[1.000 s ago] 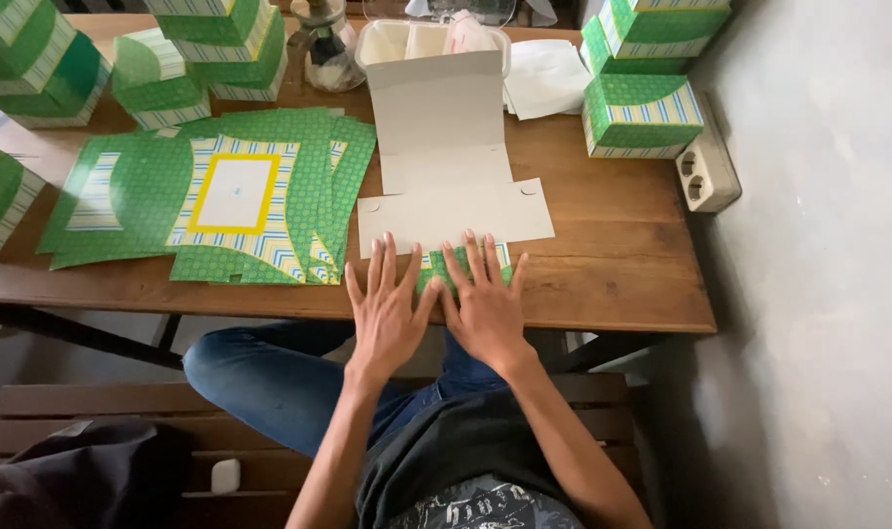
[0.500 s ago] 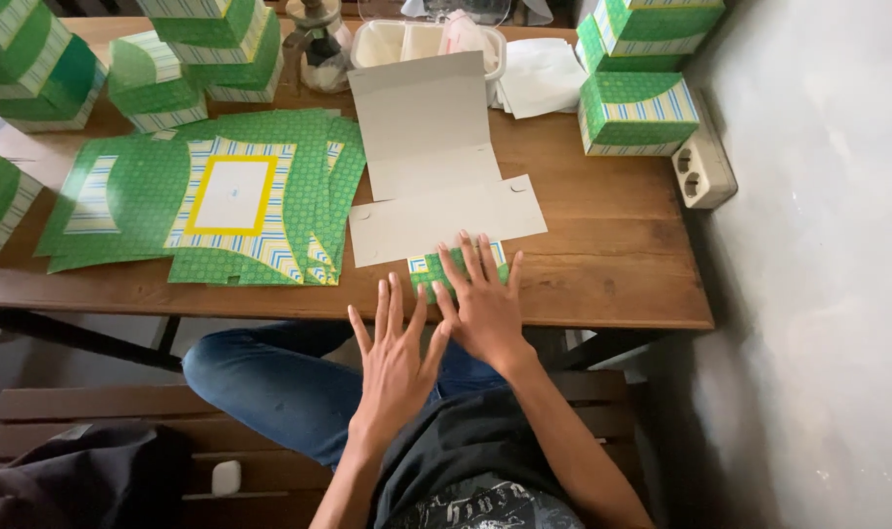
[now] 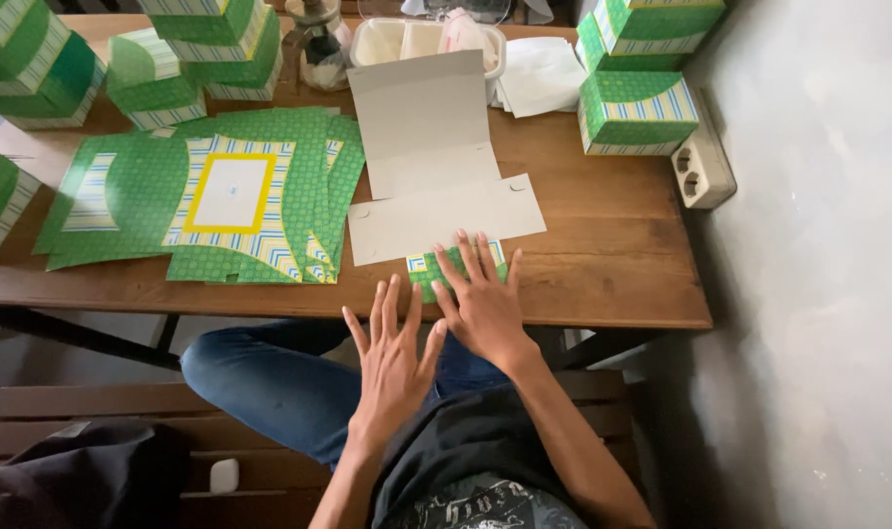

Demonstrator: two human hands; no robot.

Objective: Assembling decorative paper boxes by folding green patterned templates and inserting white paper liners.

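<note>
Grey unfolded cardboard box blank (image 3: 436, 167) flat at desk (image 3: 602, 264) edge, green flap pinned under spread right hand (image 3: 485, 304); left hand (image 3: 392, 358) open, empty, off the edge. Could slide or crease crookedly under 1-handed pressure.

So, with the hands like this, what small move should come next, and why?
Probably bring the left hand forward onto the grey card. The right hand alone presses the green folded flap at the table edge, while the left hand hovers off the table, so the flap may spring up.
</note>
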